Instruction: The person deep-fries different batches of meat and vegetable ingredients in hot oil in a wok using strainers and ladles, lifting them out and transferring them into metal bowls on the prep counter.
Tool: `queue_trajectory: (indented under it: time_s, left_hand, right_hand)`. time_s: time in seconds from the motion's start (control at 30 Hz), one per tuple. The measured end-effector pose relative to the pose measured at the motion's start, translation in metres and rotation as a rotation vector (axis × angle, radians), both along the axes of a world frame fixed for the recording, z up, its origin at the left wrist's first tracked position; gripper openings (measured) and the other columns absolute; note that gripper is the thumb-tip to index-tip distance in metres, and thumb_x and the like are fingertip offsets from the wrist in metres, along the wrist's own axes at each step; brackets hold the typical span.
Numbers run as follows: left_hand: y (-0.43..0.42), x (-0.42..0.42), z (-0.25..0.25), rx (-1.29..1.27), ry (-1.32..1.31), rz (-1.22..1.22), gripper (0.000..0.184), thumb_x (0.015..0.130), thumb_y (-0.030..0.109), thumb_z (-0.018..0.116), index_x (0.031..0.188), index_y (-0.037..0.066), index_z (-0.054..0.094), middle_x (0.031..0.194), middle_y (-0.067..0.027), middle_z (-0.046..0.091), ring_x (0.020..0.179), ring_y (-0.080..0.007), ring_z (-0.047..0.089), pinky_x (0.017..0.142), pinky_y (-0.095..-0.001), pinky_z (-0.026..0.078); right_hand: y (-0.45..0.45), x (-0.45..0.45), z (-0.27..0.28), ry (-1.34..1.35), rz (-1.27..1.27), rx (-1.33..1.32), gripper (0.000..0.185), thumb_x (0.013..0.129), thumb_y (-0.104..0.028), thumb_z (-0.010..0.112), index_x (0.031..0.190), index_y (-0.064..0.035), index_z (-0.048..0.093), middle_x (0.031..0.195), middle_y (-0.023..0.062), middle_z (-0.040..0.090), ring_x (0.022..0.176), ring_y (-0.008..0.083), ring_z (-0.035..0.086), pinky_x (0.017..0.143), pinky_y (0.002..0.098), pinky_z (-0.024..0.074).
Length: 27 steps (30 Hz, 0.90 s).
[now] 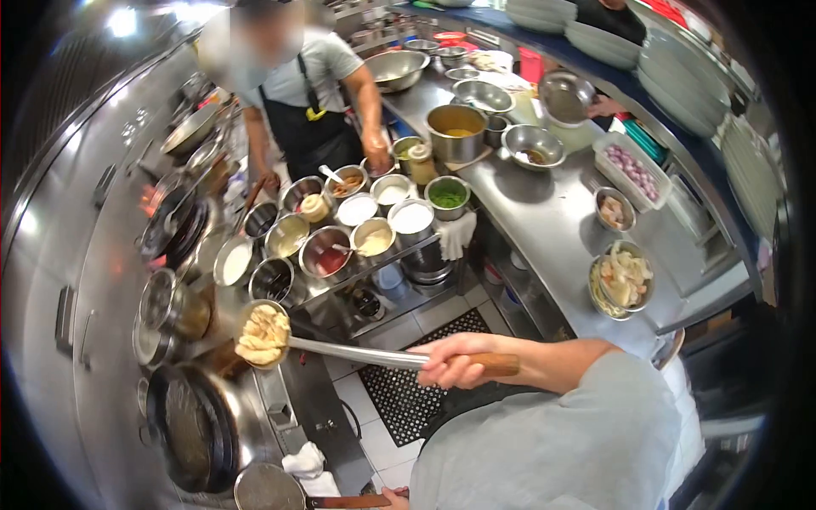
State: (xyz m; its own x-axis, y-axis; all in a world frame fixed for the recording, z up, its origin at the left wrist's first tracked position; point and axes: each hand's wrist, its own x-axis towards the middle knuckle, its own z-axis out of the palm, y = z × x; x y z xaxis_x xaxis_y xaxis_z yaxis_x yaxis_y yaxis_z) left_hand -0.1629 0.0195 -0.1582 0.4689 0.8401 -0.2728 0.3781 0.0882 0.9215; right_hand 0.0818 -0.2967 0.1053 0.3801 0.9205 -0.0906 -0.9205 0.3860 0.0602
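Observation:
My right hand is wrapped around the wooden-ended handle of a long metal ladle. Pale yellow, coated-looking chunks of food are heaped in its bowl, which hangs near the stove's edge. At the bottom of the view, my left hand is only partly visible, gripping the wooden handle of a round mesh strainer. Close to the strainer, a dark wok with shiny liquid sits on the stove. A folded white cloth lies beside it.
Several metal pots of sauces crowd the stand ahead. A co-worker in a dark apron reaches into them. The steel counter on the right bears bowls of food and a tub of purple-white pieces. A perforated black mat covers floor tiles.

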Motion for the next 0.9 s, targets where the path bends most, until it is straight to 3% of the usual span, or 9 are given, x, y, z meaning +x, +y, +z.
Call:
queue_trajectory:
  time_s: [0.17,0.33,0.4,0.43,0.5,0.6,0.63,0.7,0.9]
  left_hand:
    - [0.007,0.028,0.018,0.726,0.384,-0.262,0.049,0.083,0.019,0.06,0.123,-0.001,0.04,0.089,-0.0174,0.052,0.072,-0.0262,0.053,0.063,-0.038,0.046]
    - [0.027,0.077,0.041,1.413,0.255,-0.705,0.049,0.082,0.021,0.061,0.121,-0.002,0.042,0.097,-0.0195,0.052,0.082,-0.0296,0.053,0.07,-0.0407,0.045]
    - [0.028,0.107,0.042,1.399,0.195,-1.028,0.049,0.082,0.022,0.062,0.121,-0.002,0.043,0.1,-0.0203,0.051,0.086,-0.0309,0.054,0.073,-0.0418,0.045]
    - [0.009,0.128,0.045,0.983,0.272,-1.12,0.058,0.073,0.034,0.07,0.115,0.0,0.05,0.115,-0.025,0.049,0.107,-0.0394,0.047,0.091,-0.0476,0.037]
    - [-0.029,0.163,0.071,0.833,0.413,-1.397,0.05,0.075,0.034,0.066,0.11,0.0,0.055,0.111,-0.0221,0.053,0.102,-0.0371,0.05,0.09,-0.0451,0.039]
    - [-0.045,0.189,0.032,1.098,0.26,-1.497,0.058,0.078,0.024,0.065,0.124,-0.001,0.042,0.096,-0.0199,0.058,0.076,-0.0284,0.061,0.07,-0.0384,0.051]
    - [-0.063,0.199,0.046,0.811,0.443,-1.501,0.065,0.071,0.031,0.07,0.123,-0.002,0.047,0.116,-0.024,0.053,0.099,-0.0343,0.057,0.088,-0.0399,0.045]
    - [-0.097,0.212,0.073,0.661,0.634,-1.575,0.064,0.073,0.031,0.069,0.124,-0.001,0.046,0.115,-0.0238,0.055,0.098,-0.0331,0.059,0.085,-0.039,0.047]
    - [-0.094,0.231,0.05,0.421,0.659,-1.805,0.06,0.076,0.029,0.067,0.124,0.0,0.047,0.115,-0.0239,0.057,0.101,-0.0313,0.06,0.086,-0.0379,0.048]
  right_hand:
    - [-0.082,-0.06,-0.018,0.084,-0.187,0.038,0.037,0.092,-0.003,0.038,0.128,-0.0092,0.029,0.073,0.0031,0.034,0.041,0.0014,0.034,0.026,0.0177,0.0329]
    - [-0.147,-0.092,0.003,0.033,-0.457,-0.224,0.043,0.091,-0.003,0.04,0.132,-0.0088,0.029,0.07,0.0004,0.034,0.042,-0.0003,0.034,0.029,0.0151,0.0316]
    - [-0.172,-0.099,0.014,-0.035,-0.534,-0.295,0.046,0.09,-0.003,0.04,0.134,-0.0088,0.029,0.07,-0.0014,0.034,0.042,-0.002,0.032,0.03,0.0128,0.0279]
    - [-0.182,-0.104,0.019,-0.037,-0.584,-0.326,0.046,0.089,-0.004,0.04,0.133,-0.0089,0.029,0.07,-0.0013,0.034,0.042,-0.0021,0.032,0.03,0.0128,0.0277]
    - [-0.202,-0.114,0.026,-0.043,-0.671,-0.389,0.046,0.089,-0.004,0.041,0.133,-0.009,0.029,0.07,-0.001,0.035,0.041,-0.0022,0.031,0.03,0.0128,0.0272]
    - [-0.228,-0.125,0.014,-0.071,-0.754,-0.329,0.047,0.088,-0.004,0.044,0.133,-0.0092,0.029,0.071,-0.0007,0.035,0.041,-0.0021,0.029,0.03,0.0129,0.0255]
    - [-0.233,-0.133,0.012,-0.071,-0.792,-0.305,0.048,0.088,-0.005,0.044,0.133,-0.0092,0.029,0.071,-0.0007,0.035,0.041,-0.0021,0.029,0.03,0.013,0.0251]
    - [-0.24,-0.144,0.014,-0.041,-0.882,-0.333,0.049,0.088,-0.004,0.044,0.134,-0.0097,0.027,0.071,-0.0003,0.035,0.041,-0.0017,0.029,0.03,0.0129,0.0255]
    - [-0.232,-0.166,0.025,0.013,-1.114,-0.325,0.047,0.088,-0.003,0.044,0.132,-0.009,0.029,0.071,-0.0003,0.035,0.041,-0.0012,0.031,0.028,0.013,0.0262]
